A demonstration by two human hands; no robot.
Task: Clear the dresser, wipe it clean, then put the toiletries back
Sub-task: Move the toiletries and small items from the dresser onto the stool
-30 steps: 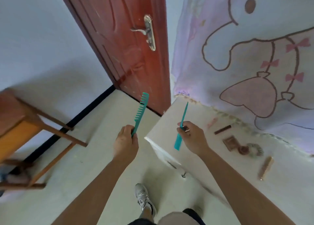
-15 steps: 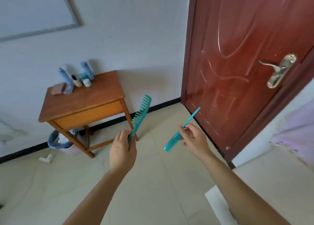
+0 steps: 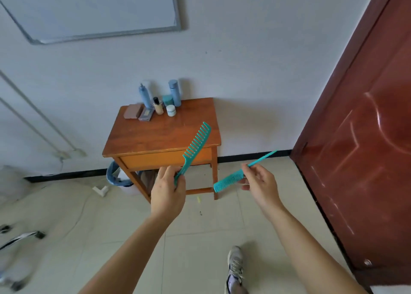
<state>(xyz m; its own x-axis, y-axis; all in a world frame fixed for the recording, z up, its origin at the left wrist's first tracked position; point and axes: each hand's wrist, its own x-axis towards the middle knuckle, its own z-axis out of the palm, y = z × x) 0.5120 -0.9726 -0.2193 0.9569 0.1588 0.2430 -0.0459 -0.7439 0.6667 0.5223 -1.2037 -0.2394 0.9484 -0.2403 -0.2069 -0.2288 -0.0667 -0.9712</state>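
My left hand (image 3: 168,190) grips the handle of a teal wide-tooth comb (image 3: 195,147), teeth pointing up and right. My right hand (image 3: 261,186) pinches a teal tail comb (image 3: 231,179) near its middle, with the thin tail pointing up to the right. Both combs hang in the air in front of a small wooden side table (image 3: 178,138). At the table's back edge stand two blue bottles (image 3: 174,92), a small foundation bottle (image 3: 158,106), a white jar (image 3: 171,111) and two flat palettes (image 3: 133,111). The dresser is out of view except perhaps a white corner at the bottom right.
A red-brown door (image 3: 367,138) fills the right side. A blue-lined bin (image 3: 116,175) sits under the table, with a white power strip (image 3: 100,190) and cable on the tiled floor. A whiteboard (image 3: 89,9) hangs on the wall. My shoe (image 3: 234,267) shows below.
My view has swung left from the white dresser, past the door, onto the wooden side table. Both hands kept hold of their combs and moved closer to the table.
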